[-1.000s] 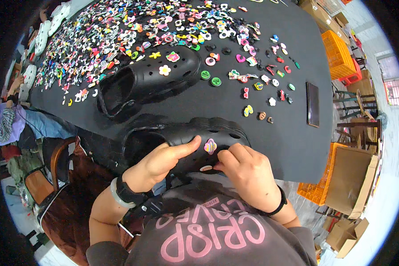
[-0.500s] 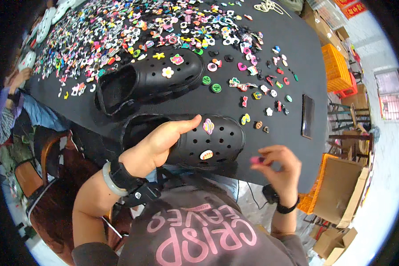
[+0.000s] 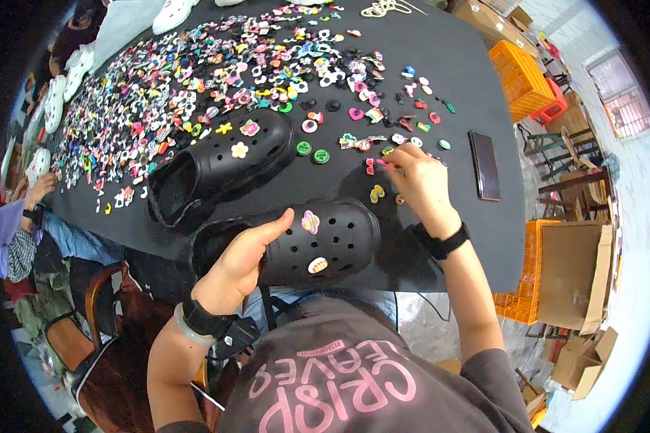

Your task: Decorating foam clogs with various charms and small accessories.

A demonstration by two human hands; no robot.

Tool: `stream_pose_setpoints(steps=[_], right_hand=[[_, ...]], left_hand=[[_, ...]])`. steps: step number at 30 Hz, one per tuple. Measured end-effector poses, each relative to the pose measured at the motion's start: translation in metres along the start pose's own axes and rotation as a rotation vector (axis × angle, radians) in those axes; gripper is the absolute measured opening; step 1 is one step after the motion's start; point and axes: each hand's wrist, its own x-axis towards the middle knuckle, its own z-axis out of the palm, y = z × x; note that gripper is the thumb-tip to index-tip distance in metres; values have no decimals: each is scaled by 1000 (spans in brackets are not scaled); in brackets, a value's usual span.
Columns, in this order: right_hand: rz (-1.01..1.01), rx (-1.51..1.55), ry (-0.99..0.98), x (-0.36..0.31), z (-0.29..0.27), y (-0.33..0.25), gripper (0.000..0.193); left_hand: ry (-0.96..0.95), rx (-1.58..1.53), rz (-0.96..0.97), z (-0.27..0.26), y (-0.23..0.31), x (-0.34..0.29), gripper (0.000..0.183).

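Your left hand (image 3: pixel 232 265) holds the near black clog (image 3: pixel 343 245) by the surface (image 3: pixel 492 249) edge; your right hand (image 3: pixel 420 177), grip narrow on a pink charm (image 3: pixel 385 164), has moved out over loose charms (image 3: pixel 377 193), leaving the clog's toe unworked.

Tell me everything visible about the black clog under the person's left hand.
The clog is smooth, matte black, and looks like moulded foam or rubber. Its rounded toe points right; the foot opening is at the left. Round vent holes dot the upper, which carries a pastel striped charm and, nearer the person, a white oval charm with orange-red markings. It lies sole down at the table's near edge. The left hand grips it beside the opening, thumb on top; the sole is hidden.
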Motion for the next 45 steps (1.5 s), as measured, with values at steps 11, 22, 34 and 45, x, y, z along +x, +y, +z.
stream_pose_setpoints(steps=[11, 22, 34, 45], right_hand=[[156, 197, -64, -5, 5, 24, 15], [255, 337, -20, -2, -23, 10, 20], [-18, 706, -144, -24, -41, -105, 26], [-116, 624, -181, -9, -24, -117, 21]], left_hand=[[3, 16, 16, 5, 1, -6, 45], [5, 38, 79, 7, 2, -4, 46], [42, 84, 150, 2, -4, -12, 41], [-79, -154, 84, -7, -5, -14, 34]])
